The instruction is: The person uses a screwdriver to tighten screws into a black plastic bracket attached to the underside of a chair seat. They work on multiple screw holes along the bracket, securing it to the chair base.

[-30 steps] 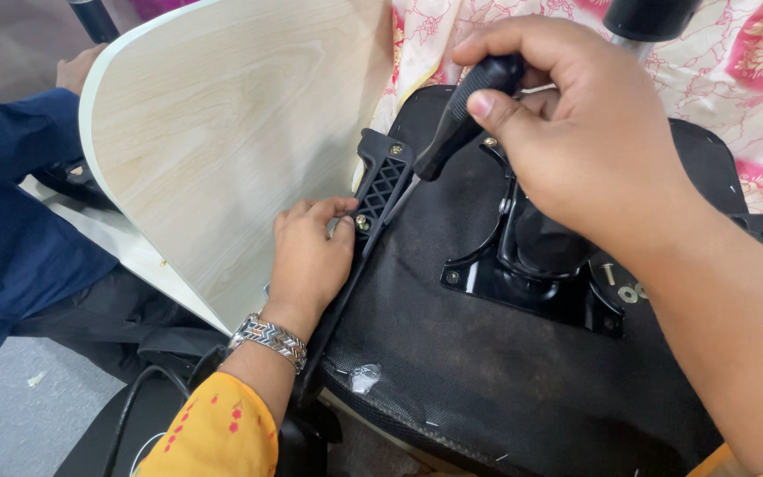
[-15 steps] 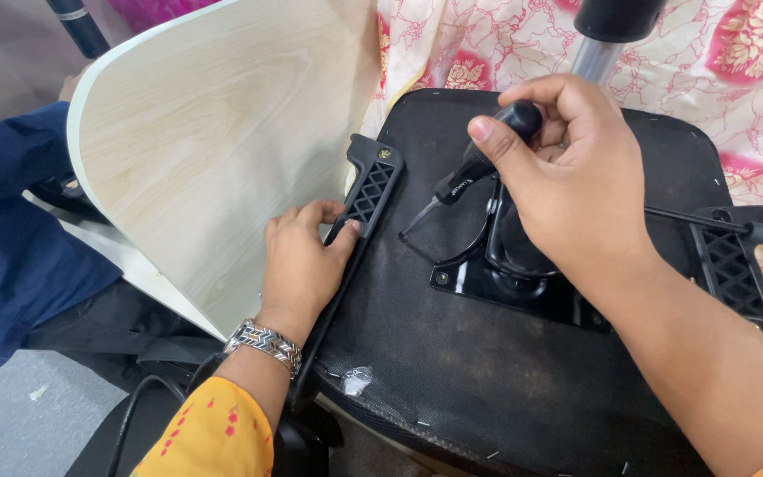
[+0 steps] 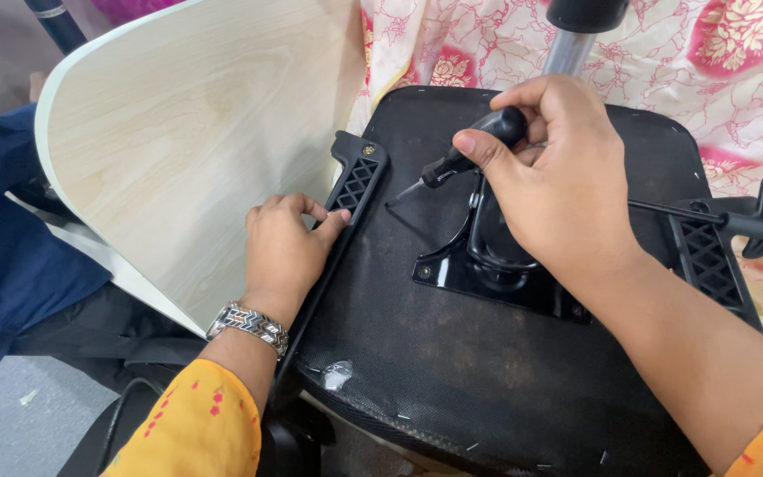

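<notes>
My right hand (image 3: 567,190) is closed tight round a black-handled screwdriver (image 3: 470,148), tip angled down-left, hovering just above the upturned black chair seat (image 3: 452,353), near the black metal plate (image 3: 496,274) at its middle. My left hand (image 3: 284,252) lies flat, fingers loosely curled, gripping nothing, thumb pressing the black armrest bracket (image 3: 355,181) along the seat's left edge. Pale wood-grain panel (image 3: 187,150) just left of that hand. Second bracket (image 3: 708,261) on the right side. Floral cloth (image 3: 735,79) on the far side.

Black fabric-covered chair seat underside (image 3: 452,353); pale wood-grain curved panel (image 3: 196,132); pink-and-white floral cloth (image 3: 735,62); black-handled screwdriver (image 3: 474,146); yellow red-dotted sleeve (image 3: 192,424).
</notes>
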